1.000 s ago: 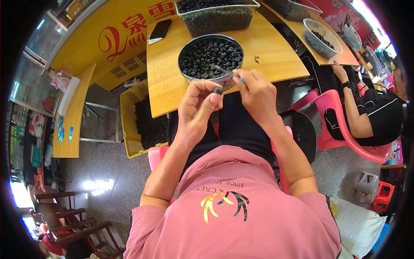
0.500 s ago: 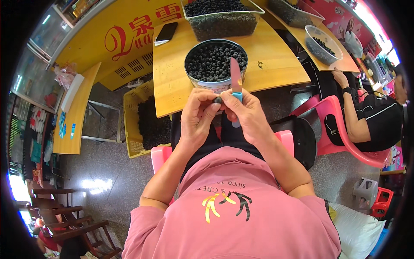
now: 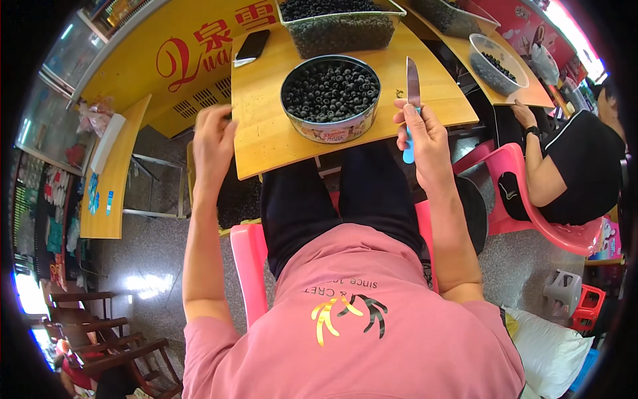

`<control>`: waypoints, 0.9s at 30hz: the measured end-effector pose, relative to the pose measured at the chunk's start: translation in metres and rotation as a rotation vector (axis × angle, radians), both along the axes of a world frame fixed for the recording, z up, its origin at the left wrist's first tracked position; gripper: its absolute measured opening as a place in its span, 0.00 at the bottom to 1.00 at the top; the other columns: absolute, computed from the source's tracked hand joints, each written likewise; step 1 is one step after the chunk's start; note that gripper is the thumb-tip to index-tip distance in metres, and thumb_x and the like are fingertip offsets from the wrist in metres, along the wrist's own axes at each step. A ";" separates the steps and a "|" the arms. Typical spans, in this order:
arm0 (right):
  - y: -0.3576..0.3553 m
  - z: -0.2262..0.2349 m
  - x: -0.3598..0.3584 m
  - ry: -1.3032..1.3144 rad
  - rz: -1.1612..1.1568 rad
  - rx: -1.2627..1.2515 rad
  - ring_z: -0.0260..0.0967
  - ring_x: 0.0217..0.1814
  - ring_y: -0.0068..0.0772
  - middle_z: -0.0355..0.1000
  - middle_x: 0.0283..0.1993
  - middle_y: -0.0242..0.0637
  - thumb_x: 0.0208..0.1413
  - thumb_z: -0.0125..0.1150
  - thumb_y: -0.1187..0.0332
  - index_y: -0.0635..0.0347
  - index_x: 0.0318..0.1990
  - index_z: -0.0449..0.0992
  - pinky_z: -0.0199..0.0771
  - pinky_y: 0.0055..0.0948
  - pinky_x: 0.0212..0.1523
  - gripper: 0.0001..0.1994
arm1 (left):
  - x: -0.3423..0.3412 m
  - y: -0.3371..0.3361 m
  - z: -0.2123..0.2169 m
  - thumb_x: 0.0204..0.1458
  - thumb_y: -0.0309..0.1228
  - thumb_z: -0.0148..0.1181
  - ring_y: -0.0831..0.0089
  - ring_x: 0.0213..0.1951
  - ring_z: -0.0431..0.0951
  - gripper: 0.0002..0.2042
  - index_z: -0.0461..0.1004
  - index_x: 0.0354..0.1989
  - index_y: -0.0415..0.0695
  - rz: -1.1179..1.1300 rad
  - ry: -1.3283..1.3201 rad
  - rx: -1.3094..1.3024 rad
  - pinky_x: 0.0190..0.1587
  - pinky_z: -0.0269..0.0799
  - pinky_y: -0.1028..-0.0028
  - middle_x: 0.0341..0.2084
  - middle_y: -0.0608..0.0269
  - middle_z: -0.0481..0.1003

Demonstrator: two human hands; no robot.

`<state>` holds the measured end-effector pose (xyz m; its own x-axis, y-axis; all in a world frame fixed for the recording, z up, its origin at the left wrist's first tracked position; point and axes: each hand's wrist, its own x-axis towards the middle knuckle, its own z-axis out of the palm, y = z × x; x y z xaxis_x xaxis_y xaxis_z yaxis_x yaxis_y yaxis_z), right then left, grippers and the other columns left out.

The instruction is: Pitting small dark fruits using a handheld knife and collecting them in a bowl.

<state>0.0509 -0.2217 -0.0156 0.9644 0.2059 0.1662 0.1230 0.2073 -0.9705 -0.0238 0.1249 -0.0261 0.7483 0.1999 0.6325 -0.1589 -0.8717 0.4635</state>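
In my right hand (image 3: 425,136) is a small knife (image 3: 413,86) with a light blue handle, its blade pointing up, to the right of a round tin (image 3: 332,132). Small dark round pieces (image 3: 329,90), whose kind I cannot make out, fill that tin. My left hand (image 3: 214,143) is off to the left, by the table's left edge and over a yellow crate (image 3: 191,159) of similar dark pieces. Its fingers are curled towards the thumb. A dark spot shows at the fingertips, too small to tell what it is.
A clear rectangular tub (image 3: 339,36) of dark pieces and a phone (image 3: 252,44) are on the wooden table (image 3: 405,100). Right of it, a person (image 3: 578,166) sits on a pink chair (image 3: 565,233) near a clear bowl (image 3: 488,73). A side table (image 3: 109,223) stands at left.
My hands have parted from in front of the tin. The left has swung left to the crate; the right has moved right with the knife. The dark piece held between them is no longer plainly visible.
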 end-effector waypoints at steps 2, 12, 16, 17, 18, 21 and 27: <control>-0.001 0.000 -0.003 -0.014 0.005 -0.001 0.61 0.27 0.14 0.70 0.31 0.30 0.65 0.52 0.64 0.65 0.49 0.74 0.64 0.16 0.27 0.14 | 0.030 -0.037 0.030 0.54 0.24 0.59 0.68 0.36 0.75 0.08 0.75 0.41 0.37 -0.169 0.051 0.019 0.39 0.70 0.72 0.34 0.57 0.74; -0.002 0.003 -0.004 -0.043 0.052 -0.061 0.62 0.28 0.14 0.69 0.31 0.29 0.65 0.53 0.63 0.63 0.51 0.75 0.65 0.16 0.29 0.15 | 0.140 -0.074 0.010 0.47 0.28 0.60 0.54 0.44 0.75 0.09 0.75 0.38 0.43 -0.271 0.536 0.640 0.46 0.70 0.59 0.36 0.54 0.77; 0.001 -0.002 -0.005 0.005 0.091 -0.024 0.61 0.27 0.12 0.69 0.31 0.29 0.65 0.53 0.63 0.64 0.49 0.75 0.63 0.15 0.27 0.14 | 0.121 -0.073 0.018 0.51 0.28 0.60 0.68 0.37 0.76 0.11 0.76 0.43 0.42 -0.398 0.407 0.172 0.41 0.71 0.70 0.32 0.61 0.77; 0.003 -0.004 -0.005 0.009 0.081 -0.018 0.61 0.27 0.12 0.69 0.31 0.29 0.65 0.53 0.63 0.64 0.49 0.75 0.63 0.15 0.27 0.14 | 0.111 -0.078 0.024 0.54 0.28 0.59 0.74 0.35 0.76 0.11 0.76 0.44 0.41 -0.477 0.417 -0.153 0.39 0.70 0.74 0.30 0.65 0.76; 0.007 -0.005 -0.006 0.028 0.116 0.000 0.60 0.26 0.12 0.70 0.31 0.29 0.65 0.54 0.62 0.63 0.49 0.74 0.62 0.14 0.26 0.14 | 0.098 -0.083 0.029 0.54 0.28 0.59 0.74 0.35 0.76 0.11 0.76 0.44 0.41 -0.482 0.421 -0.149 0.39 0.70 0.74 0.30 0.65 0.76; 0.022 -0.002 -0.010 0.055 0.154 0.034 0.58 0.24 0.11 0.71 0.31 0.29 0.64 0.56 0.61 0.62 0.47 0.74 0.60 0.14 0.23 0.13 | 0.061 -0.101 0.032 0.57 0.26 0.58 0.83 0.34 0.72 0.10 0.74 0.46 0.37 -0.651 0.467 -0.674 0.41 0.67 0.81 0.31 0.70 0.73; 0.040 0.003 -0.024 0.183 0.292 0.153 0.56 0.21 0.09 0.69 0.26 0.24 0.59 0.63 0.61 0.56 0.40 0.74 0.55 0.14 0.21 0.10 | 0.011 -0.133 0.031 0.54 0.21 0.61 0.84 0.33 0.70 0.15 0.71 0.50 0.41 -0.668 0.276 -0.544 0.36 0.67 0.81 0.34 0.70 0.71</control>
